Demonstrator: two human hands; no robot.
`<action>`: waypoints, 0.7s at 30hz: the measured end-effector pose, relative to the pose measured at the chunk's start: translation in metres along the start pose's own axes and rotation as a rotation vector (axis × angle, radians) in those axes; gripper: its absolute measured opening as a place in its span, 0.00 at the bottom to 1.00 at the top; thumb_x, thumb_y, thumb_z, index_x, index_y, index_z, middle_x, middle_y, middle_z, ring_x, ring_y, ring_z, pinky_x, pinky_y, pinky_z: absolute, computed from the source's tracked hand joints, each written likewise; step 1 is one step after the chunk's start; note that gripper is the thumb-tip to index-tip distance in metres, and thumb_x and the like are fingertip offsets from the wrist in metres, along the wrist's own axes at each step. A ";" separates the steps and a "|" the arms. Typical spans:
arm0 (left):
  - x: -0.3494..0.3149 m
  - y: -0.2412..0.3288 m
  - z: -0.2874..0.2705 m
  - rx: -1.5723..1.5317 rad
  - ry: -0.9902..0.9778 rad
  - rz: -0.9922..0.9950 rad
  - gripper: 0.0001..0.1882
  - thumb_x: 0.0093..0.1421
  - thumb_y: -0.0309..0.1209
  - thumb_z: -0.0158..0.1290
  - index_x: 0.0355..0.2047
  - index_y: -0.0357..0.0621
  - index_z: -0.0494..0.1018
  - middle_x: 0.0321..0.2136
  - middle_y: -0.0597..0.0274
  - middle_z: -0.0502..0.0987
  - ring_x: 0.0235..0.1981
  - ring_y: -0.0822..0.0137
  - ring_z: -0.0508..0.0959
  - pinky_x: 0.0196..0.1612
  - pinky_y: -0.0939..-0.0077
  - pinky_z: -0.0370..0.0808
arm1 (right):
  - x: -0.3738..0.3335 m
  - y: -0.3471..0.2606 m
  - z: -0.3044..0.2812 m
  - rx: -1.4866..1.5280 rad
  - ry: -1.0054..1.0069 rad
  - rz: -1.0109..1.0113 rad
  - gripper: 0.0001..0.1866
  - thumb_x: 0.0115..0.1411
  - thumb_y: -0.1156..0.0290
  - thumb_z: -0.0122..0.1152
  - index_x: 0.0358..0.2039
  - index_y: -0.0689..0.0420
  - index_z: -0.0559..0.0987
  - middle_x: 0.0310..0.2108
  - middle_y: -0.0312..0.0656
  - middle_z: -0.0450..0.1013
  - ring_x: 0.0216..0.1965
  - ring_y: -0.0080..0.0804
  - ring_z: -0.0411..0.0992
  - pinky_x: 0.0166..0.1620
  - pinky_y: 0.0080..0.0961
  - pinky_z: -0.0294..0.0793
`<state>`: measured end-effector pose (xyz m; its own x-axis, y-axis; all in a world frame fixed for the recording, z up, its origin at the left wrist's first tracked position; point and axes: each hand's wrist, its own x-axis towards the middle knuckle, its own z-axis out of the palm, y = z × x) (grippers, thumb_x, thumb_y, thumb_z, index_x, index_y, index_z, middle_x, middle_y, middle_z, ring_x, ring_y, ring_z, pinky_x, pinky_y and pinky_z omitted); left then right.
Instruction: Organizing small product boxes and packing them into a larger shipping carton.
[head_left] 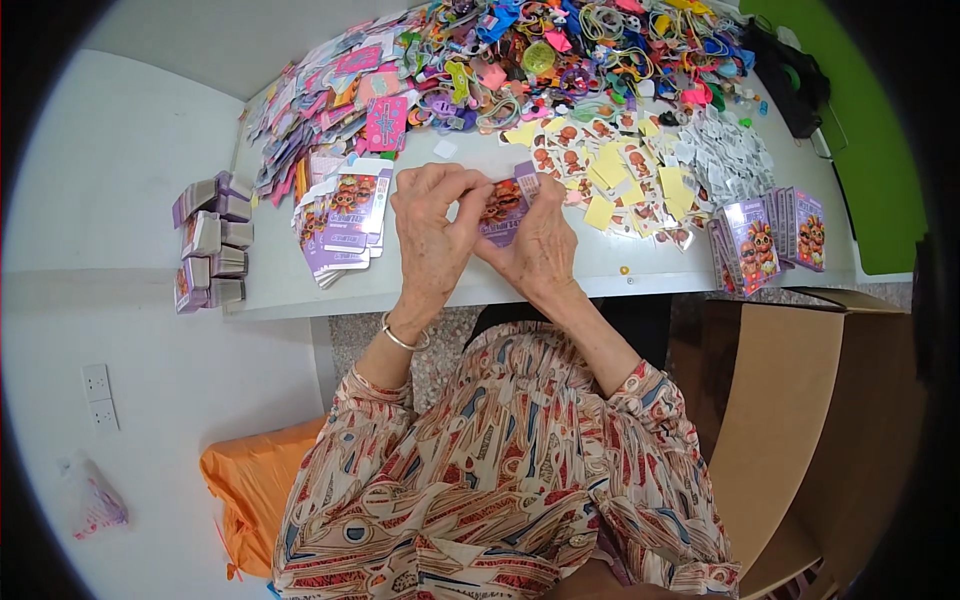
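Between my two hands, just above the white table, is a small purple printed carton (502, 203) with a flap standing up at its far right end. My left hand (433, 222) grips its left side, thumb and fingers pinched at the edge. My right hand (541, 236) closes round the right side, its thumb by the raised flap. Left of my hands lies a pile of flat purple cartons (350, 212). Beyond my right hand, small printed stickers (560, 150) and yellow paper squares (612, 168) are scattered.
Stacked cartons (212, 240) stand at the left edge, more boxes (750, 245) at the right. Cards (330, 100) and colourful trinkets (540, 60) heap along the back, with small white packets (725, 150) to the right. A cardboard box (780, 400) and orange bag (260, 480) flank me below.
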<state>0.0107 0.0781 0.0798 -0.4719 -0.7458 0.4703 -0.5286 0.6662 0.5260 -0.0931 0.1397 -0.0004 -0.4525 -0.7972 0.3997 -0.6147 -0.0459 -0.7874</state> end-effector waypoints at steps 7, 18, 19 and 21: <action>-0.009 -0.022 0.010 -0.738 -0.239 -0.348 0.12 0.60 0.29 0.56 0.41 0.34 0.75 0.33 0.66 0.78 0.33 0.76 0.74 0.38 0.78 0.72 | 0.013 -0.003 -0.042 0.030 -0.232 0.249 0.52 0.36 0.57 0.73 0.53 0.70 0.53 0.38 0.58 0.72 0.35 0.54 0.75 0.38 0.40 0.75; -0.014 0.004 0.019 -1.039 -0.226 -0.463 0.17 0.61 0.23 0.54 0.50 0.35 0.67 0.31 0.62 0.77 0.34 0.76 0.76 0.39 0.82 0.75 | 0.012 0.004 -0.045 0.112 -0.300 0.343 0.50 0.34 0.55 0.76 0.50 0.67 0.57 0.36 0.57 0.74 0.34 0.50 0.76 0.36 0.37 0.76; -0.016 0.003 0.022 -1.029 -0.183 -0.413 0.20 0.61 0.22 0.54 0.53 0.36 0.64 0.32 0.60 0.77 0.34 0.75 0.77 0.38 0.82 0.76 | 0.011 0.004 -0.046 0.116 -0.292 0.333 0.49 0.34 0.55 0.76 0.49 0.67 0.58 0.35 0.56 0.74 0.33 0.50 0.76 0.36 0.37 0.77; -0.020 0.002 0.024 -1.021 -0.144 -0.365 0.23 0.61 0.21 0.53 0.56 0.37 0.60 0.33 0.58 0.77 0.34 0.73 0.78 0.36 0.82 0.77 | 0.009 0.004 -0.046 0.119 -0.284 0.328 0.48 0.34 0.55 0.77 0.48 0.66 0.58 0.35 0.55 0.74 0.32 0.50 0.76 0.35 0.37 0.77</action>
<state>0.0020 0.0944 0.0547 -0.5185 -0.8474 0.1143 0.1495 0.0417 0.9879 -0.1288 0.1602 0.0215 -0.4053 -0.9141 -0.0113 -0.3825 0.1808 -0.9061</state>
